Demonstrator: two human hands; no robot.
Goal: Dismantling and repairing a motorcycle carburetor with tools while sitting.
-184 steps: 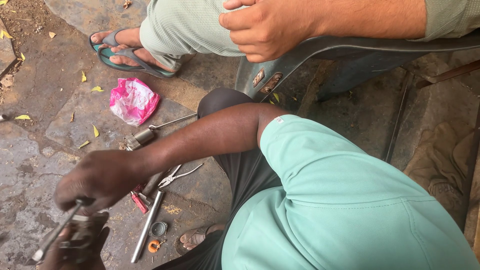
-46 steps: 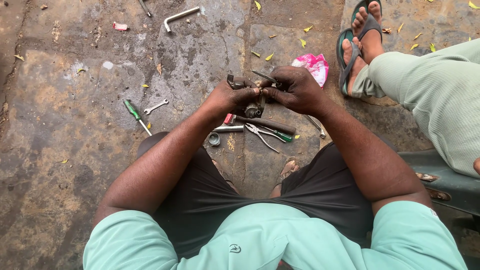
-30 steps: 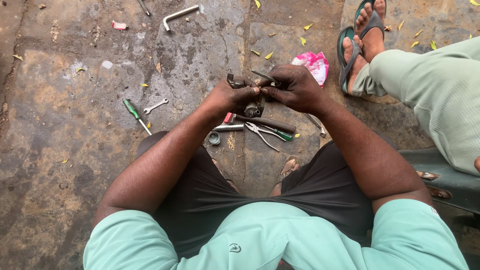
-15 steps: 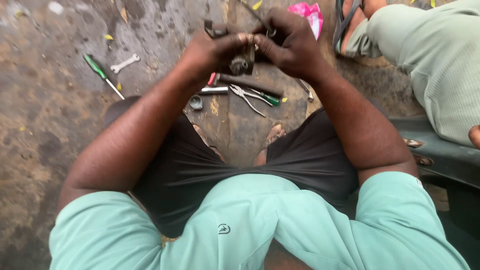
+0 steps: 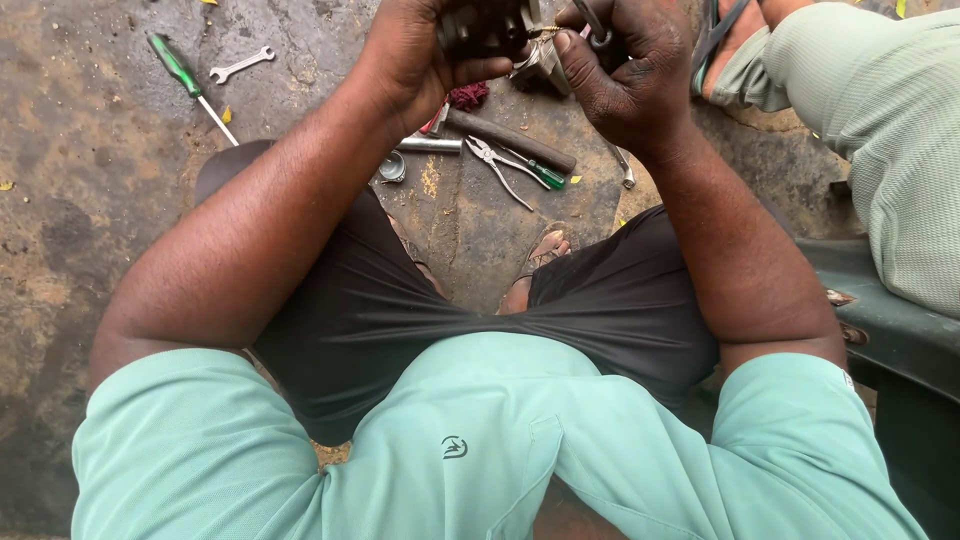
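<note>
A small dark metal part is gripped in the left hand at the top edge of the view, partly cut off. The right hand is closed around a thin metal tool, its thumb pressed against a silvery piece between the hands. On the stone ground below are seen pliers, a dark-handled tool, a green screwdriver, a small wrench and a round cap. Another person's trouser leg is seen at right. It is judged that the thumb could slip, so the small piece might be dropped among the tools.
</note>
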